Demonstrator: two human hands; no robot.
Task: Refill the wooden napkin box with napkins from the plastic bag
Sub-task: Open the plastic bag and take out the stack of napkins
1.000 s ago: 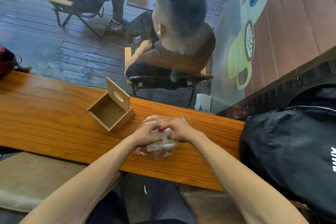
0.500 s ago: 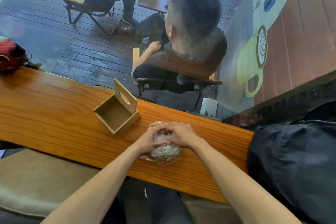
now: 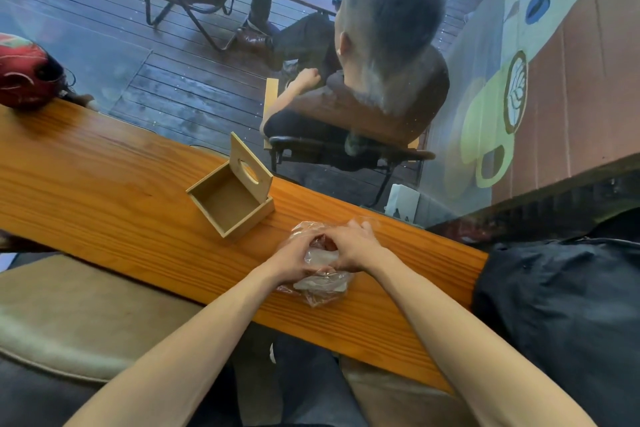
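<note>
A clear plastic bag [image 3: 322,288] holding white napkins lies on the wooden counter [image 3: 104,191] in front of me. My left hand [image 3: 294,258] and my right hand [image 3: 353,248] both grip the top of the bag, fingers pinched together over it. To the left and a little farther away stands the wooden napkin box [image 3: 230,201], empty inside, with its slotted lid [image 3: 249,168] tipped upright at the back.
A black backpack [image 3: 561,305] rests on the counter's right end. A red helmet [image 3: 24,73] sits at the far left. Behind the counter is a glass pane; beyond it a person sits in a chair on dark decking. A padded bench [image 3: 69,315] lies under my left arm.
My hands have drawn closer together on the bag and bunched its top. The box has not moved on the counter.
</note>
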